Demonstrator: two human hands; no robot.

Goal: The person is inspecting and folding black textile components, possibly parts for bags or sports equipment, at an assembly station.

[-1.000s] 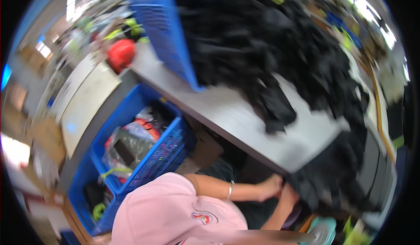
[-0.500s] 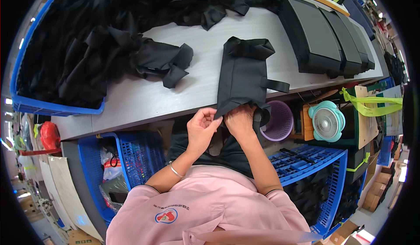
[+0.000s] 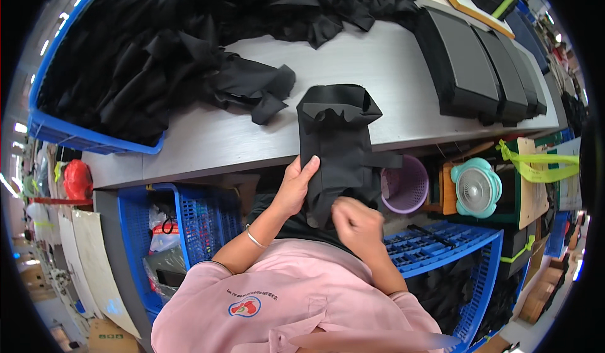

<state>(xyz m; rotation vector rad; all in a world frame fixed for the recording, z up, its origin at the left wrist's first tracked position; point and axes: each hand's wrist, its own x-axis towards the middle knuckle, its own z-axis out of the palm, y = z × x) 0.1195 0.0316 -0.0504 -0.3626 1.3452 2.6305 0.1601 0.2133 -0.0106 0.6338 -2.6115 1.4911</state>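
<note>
A black fabric bag (image 3: 340, 148), tube-like with a gaping far end and a short strap (image 3: 383, 159) on its right side, lies over the table's near edge and hangs toward my lap. My left hand (image 3: 296, 186) grips its left side, with the thumb on top and the fingers hidden beneath. Close to the bag's near end, my right hand (image 3: 358, 224) is curled and slightly blurred, its fingers closed against the cloth. The cloth at that end is bunched.
Black fabric pieces fill a blue crate (image 3: 94, 145) and spill over the grey table (image 3: 220, 142). Black box-shaped pieces (image 3: 463, 69) stand at the right. Below are a purple basket (image 3: 406, 186), a turquoise fan (image 3: 477, 188) and blue crates (image 3: 441, 249) on both sides.
The bag has moved nearer to me and its far end gapes wider. My left hand has shifted up its left side. My right hand has come out of the near end, lower and rightward.
</note>
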